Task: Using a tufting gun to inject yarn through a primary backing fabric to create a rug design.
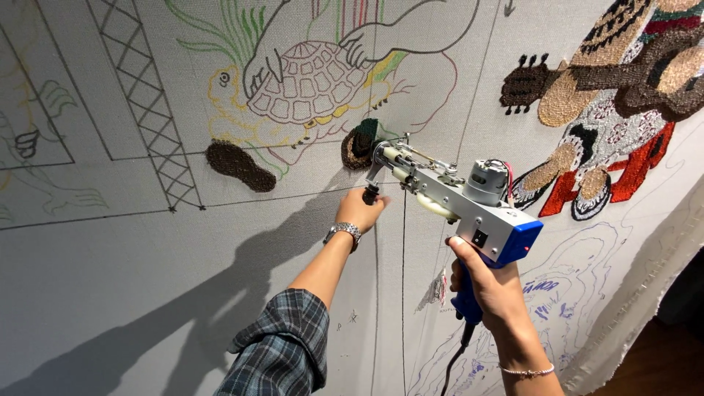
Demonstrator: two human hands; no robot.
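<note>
A silver and blue tufting gun (462, 202) is pressed nose-first against a stretched grey cloth (183, 249). My right hand (488, 286) grips its blue rear handle, with a cord hanging below. My left hand (359, 210), with a wristwatch and a plaid sleeve, holds the black front grip under the gun's nose. The gun's tip meets a dark brown and green tufted patch (359, 144) beneath a drawn turtle outline (308, 81).
A second brown tufted patch (238, 165) lies left of the turtle. A finished tufted figure with a guitar (616, 95) fills the upper right. Lattice lines (147, 95) are drawn at left. The cloth's loose edge (645, 293) hangs at lower right over a dark floor.
</note>
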